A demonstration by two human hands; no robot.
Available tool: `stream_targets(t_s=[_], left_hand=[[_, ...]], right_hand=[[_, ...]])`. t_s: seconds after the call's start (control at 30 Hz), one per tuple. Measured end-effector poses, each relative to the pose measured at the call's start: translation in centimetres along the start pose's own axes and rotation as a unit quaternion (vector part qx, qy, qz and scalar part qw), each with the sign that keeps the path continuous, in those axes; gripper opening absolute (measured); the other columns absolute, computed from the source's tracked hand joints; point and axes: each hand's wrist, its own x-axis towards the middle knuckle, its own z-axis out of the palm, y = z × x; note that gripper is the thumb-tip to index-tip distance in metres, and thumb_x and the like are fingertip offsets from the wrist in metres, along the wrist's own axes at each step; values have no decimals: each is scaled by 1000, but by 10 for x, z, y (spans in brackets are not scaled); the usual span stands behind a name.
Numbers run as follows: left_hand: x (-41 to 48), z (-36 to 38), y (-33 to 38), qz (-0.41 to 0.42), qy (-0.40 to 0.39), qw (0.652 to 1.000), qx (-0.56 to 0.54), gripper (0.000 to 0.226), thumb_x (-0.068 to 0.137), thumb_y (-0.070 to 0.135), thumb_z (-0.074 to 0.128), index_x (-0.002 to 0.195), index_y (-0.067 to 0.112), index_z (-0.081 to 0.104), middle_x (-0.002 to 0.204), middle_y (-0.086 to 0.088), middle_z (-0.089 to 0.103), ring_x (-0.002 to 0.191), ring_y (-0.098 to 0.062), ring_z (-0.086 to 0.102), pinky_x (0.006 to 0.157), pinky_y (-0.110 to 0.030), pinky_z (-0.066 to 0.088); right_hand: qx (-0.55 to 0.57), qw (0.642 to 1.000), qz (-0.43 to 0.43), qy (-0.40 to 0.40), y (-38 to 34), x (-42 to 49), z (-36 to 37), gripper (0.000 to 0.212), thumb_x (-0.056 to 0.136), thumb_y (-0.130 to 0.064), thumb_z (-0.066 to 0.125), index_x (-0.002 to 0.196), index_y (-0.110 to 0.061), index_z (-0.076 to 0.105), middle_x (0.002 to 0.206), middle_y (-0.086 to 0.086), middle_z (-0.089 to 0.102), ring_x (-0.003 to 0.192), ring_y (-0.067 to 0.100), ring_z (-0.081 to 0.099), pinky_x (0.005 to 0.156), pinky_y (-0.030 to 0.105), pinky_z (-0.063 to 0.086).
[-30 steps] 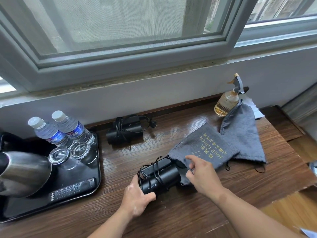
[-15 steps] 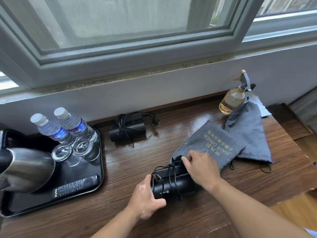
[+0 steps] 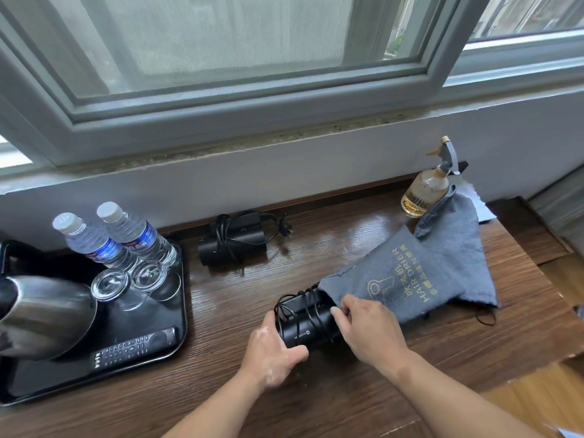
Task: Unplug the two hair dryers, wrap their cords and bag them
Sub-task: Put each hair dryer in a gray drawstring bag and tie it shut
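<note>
A black hair dryer [image 3: 303, 324] with its cord wound around it lies on the wooden table, its far end inside the mouth of a grey cloth bag [image 3: 398, 279] printed "HAIR DRIER". My left hand [image 3: 271, 352] grips the dryer's near end. My right hand [image 3: 369, 333] pinches the bag's open edge over the dryer. A second black hair dryer [image 3: 234, 241], cord wrapped and plug loose, lies by the wall. A second grey bag [image 3: 455, 241] lies flat behind the first.
A black tray [image 3: 170, 349] at the left carries a steel kettle [image 3: 41, 314], two water bottles [image 3: 123, 235], two upturned glasses [image 3: 132, 279] and a remote [image 3: 132, 346]. An amber spray bottle [image 3: 426, 191] stands at the back right. The table's edge drops off at the right.
The dryer has moved right, further into the bag's mouth. My right hand has shifted onto the bag's edge and pulled it over the dryer. My left hand followed behind the dryer.
</note>
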Motion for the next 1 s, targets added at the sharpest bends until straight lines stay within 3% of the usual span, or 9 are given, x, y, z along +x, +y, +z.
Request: stream_targets(t_s=[0.17,0.3,0.43,0.67,0.77,1.0], left_hand=[[0,8,2,27,-35,999,20,64,49,41,67,110,29,50,88,7,65,73,-13,59,62,-24,47],[3,12,2,11,-20,1000,-2,63,51,36,72,110,28,52,91,7,67,80,-12,64,69,-23,53],[8,8,-1,-16,10,999,-30,67,49,41,74,111,26,53,93,9,67,86,-9,62,77,-25,52],[8,13,-7,-28,12,999,-33,60,56,34,78,108,23,50,89,10,64,78,-4,57,62,-12,41],[11,15,-9,-28,6,999,-23,63,51,39,73,108,26,49,91,9,65,81,-9,60,70,-21,49],[17,14,-13,-8,-16,1000,-25,63,54,32,74,112,30,48,98,11,64,87,-6,59,71,-16,44]], right_hand=[[11,1000,-8,0,-9,8,-1,36,97,-53,42,79,-22,46,81,2,69,84,29,65,69,41,49],[24,998,-53,-33,-12,8,-3,33,98,-52,44,82,-23,46,86,3,68,89,28,63,72,40,44],[29,995,-73,-63,-4,2,-1,37,91,-62,30,79,-28,38,81,0,66,84,25,62,70,41,45],[34,996,-32,-80,-3,-1,8,29,96,-53,46,81,-28,44,82,1,69,88,27,64,71,38,44],[14,997,-3,-78,-4,3,5,31,91,-55,45,80,-26,47,79,-3,69,86,25,65,72,36,48],[0,999,4,-51,-20,39,-13,33,91,-59,49,106,-30,49,93,-8,64,90,21,63,75,38,52]])
